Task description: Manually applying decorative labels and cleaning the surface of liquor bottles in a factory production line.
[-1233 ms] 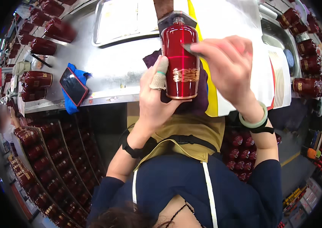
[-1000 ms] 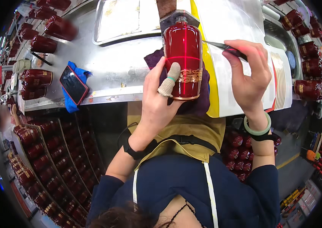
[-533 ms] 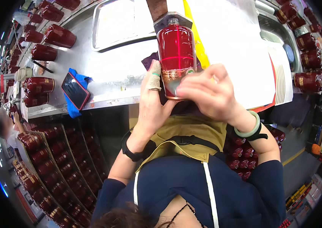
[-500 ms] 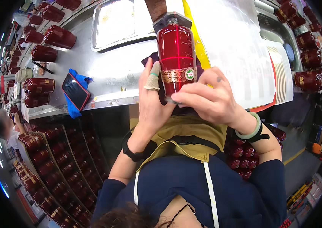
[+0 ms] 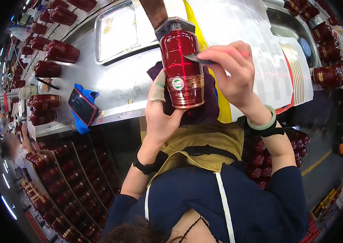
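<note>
A dark red glass bottle [image 5: 183, 48] lies on a dark purple cloth [image 5: 210, 95], its neck against a grey angular block [image 5: 175, 23]. It bears a gold band and a round green-and-white emblem. Red light lines cross on its side. My left hand [image 5: 159, 119] grips the bottle's lower left side, thumb near its base, with a cloth finger cover on one finger. Above the bottle's right side, my right hand [image 5: 234, 77] pinches a dark pointed tool [image 5: 200, 59]. The tool's tip is over the glass; whether it touches, I cannot tell.
A phone [image 5: 82, 106] rests on a blue cloth at the left. Behind it are a metal tray [image 5: 98, 42] and several red bottles [image 5: 61, 51]. White sheets [image 5: 256, 60] cover the right side. Racks of bottles [image 5: 70, 178] stand below the table's edge.
The bottle has turned, so its round emblem has shifted left. My right hand has left the bottle's base and moved up and right; the dark pointed tool now shows in it.
</note>
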A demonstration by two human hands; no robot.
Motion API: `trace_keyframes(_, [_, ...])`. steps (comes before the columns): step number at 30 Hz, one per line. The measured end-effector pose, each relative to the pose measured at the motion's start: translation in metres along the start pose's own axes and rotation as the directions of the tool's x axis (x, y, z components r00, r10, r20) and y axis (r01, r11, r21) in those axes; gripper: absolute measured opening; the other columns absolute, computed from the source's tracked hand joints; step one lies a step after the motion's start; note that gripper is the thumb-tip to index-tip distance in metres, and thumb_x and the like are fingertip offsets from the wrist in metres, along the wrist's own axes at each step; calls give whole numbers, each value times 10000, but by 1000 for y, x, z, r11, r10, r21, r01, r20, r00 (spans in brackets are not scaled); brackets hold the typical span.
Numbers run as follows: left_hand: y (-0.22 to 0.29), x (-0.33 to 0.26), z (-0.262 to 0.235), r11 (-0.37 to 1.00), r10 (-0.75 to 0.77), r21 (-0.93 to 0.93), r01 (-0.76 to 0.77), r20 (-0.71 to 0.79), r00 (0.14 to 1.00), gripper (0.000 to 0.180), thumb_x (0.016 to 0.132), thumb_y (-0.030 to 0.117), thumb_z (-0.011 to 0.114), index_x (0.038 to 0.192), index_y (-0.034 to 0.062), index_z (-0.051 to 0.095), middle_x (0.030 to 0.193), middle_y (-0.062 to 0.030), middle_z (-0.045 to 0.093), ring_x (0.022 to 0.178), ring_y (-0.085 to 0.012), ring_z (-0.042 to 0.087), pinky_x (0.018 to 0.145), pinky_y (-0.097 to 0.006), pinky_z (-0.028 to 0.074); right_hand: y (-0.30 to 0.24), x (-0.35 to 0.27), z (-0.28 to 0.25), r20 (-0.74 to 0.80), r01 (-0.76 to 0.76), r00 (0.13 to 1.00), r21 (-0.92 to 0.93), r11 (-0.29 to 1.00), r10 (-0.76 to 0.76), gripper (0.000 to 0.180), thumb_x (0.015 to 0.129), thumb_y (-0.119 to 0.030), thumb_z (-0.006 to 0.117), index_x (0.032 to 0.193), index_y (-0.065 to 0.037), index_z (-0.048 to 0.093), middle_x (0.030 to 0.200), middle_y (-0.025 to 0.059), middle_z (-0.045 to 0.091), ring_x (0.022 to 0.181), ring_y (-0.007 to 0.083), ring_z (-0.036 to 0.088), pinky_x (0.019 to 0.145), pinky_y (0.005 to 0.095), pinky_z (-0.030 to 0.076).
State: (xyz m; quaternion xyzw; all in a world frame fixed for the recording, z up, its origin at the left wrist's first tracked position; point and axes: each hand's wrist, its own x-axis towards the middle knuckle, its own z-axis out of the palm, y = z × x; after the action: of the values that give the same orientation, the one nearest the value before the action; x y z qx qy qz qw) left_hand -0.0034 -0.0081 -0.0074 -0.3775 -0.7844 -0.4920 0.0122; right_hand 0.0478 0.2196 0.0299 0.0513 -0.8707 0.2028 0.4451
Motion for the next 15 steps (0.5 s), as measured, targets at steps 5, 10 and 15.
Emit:
trace_keyframes(5, [3,5,1,998,47,46,-46,-11,999,936,728,37,865,1537,-58,402,1485,-232,520,1382,-367,520,1155,-436,412,-41,-34,-13,168,151,961,345,926,-219,204,813,-97,708,996,-147,781,1003,-46,757,822,155,602,808,330,488])
trace_keyframes(10, [-15,-2,-3,998,-19,59,15,69,997,964,743,3,832,1573,-60,348,1538,-256,486,1391,-395,511,1152,-435,420,-23,-32,-7,41,22,999,68,997,-24,250,783,-87,729,1013,-162,785,1015,-57,742,853,138,622,806,316,507])
trace_keyframes(15, [-20,1,-2,995,-85,-29,91,157,984,966,787,24,806,1593,-83,283,1485,-256,545,1339,-345,579,1130,-407,434,-43,-36,-10,166,-93,986,419,903,24,231,780,-45,781,1001,-104,746,1036,32,747,879,230,677,770,351,533])
